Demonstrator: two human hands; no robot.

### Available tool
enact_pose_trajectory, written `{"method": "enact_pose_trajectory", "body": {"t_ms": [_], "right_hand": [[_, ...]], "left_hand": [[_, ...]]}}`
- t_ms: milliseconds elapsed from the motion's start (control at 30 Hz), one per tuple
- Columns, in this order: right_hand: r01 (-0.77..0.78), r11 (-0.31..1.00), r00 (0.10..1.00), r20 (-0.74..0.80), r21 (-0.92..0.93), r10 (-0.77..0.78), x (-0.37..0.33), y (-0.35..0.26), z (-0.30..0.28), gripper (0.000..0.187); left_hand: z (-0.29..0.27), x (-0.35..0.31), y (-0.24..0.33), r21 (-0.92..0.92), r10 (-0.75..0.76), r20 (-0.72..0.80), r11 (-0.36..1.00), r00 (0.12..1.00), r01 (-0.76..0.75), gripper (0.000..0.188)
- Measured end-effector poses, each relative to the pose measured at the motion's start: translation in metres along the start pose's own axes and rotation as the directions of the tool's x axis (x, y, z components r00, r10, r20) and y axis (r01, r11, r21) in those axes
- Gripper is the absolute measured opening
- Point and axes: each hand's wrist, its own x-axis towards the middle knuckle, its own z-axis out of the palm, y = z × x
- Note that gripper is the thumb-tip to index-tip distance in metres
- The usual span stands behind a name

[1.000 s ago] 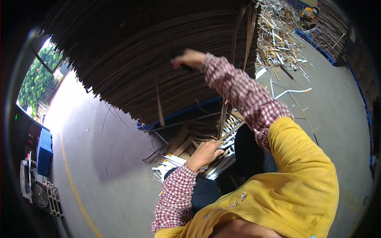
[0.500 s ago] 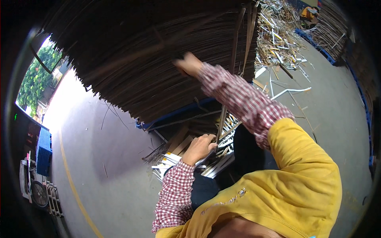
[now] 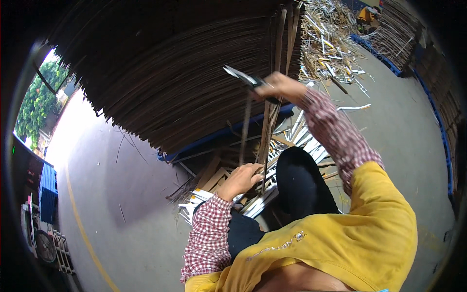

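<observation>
Blue ridged stack: far left. Brown sheet stack: thin layers, ragged edges. Bladed tool: metal, tapered, in front of your sheet stack; long axis slanting, tip toward upper left. Your left hand: fingers loosely bent, beside narrow, upright brown strips; cannot tell whether it grips one. Your right hand: blurred, clamped on the tool's dark handle. Scrap heap: tangled white and brown lengths, upper right.
</observation>
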Motion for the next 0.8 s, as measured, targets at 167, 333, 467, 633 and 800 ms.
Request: {"method": "enact_pose_trajectory", "body": {"t_ms": [167, 333, 467, 633, 800], "right_hand": [[-0.235, 0.965, 0.972, -0.054, -0.115, 0.231, 0.163, -0.048, 0.013, 0.041], [-0.373, 0.928, 0.926, -0.060, -0.005, 0.372, 0.242, -0.051, 0.027, 0.045], [-0.207, 0.970, 0.942, -0.296, -0.131, 0.161, 0.234, -0.029, 0.054, 0.042], [-0.204, 0.966, 0.953, -0.260, -0.162, 0.157, 0.150, 0.028, 0.063, 0.039], [-0.696, 0.611, 0.716, -0.438, -0.378, 0.544, -0.019, 0.104, 0.050, 0.040]], "left_hand": [[0.000, 0.001, -0.017, 0.074, -0.018, -0.063, 0.997, 0.998, 0.023, 0.034], [-0.007, -0.004, -0.034, 0.211, -0.135, -0.037, 0.967, 0.990, 0.140, 0.029], [-0.011, -0.008, -0.034, 0.172, -0.101, -0.088, 0.978, 0.991, 0.115, 0.030], [-0.018, -0.018, -0.023, 0.096, -0.090, -0.149, 0.990, 0.985, 0.105, 0.033], [-0.023, -0.033, -0.015, 0.089, -0.096, -0.155, 0.990, 0.983, 0.110, 0.032]]}}
